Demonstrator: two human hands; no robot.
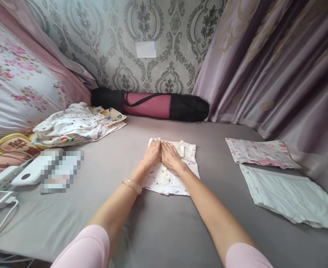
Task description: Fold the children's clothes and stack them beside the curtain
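A small white baby shirt [177, 182] with a scattered print and a pale button strip lies spread on the grey sheet in front of me. My left hand [153, 152] rests flat on its upper left part, fingers stretched away from me. Right beside it, my right hand [169, 154] lies flat near the shirt's upper middle, fingers also extended. The two hands nearly touch. Neither one grips the cloth; both press down on it. Part of the shirt's upper area is hidden under them. A pale bangle [132, 186] circles my left wrist.
Folded pink-printed cloth [261, 152] and pale folded cloth [292, 193] lie at the right. A heap of printed clothes [71, 124] is at the left, near a power strip [2, 178] and a white device [31, 173]. A black and maroon rolled bag [150, 106] lies along the wall.
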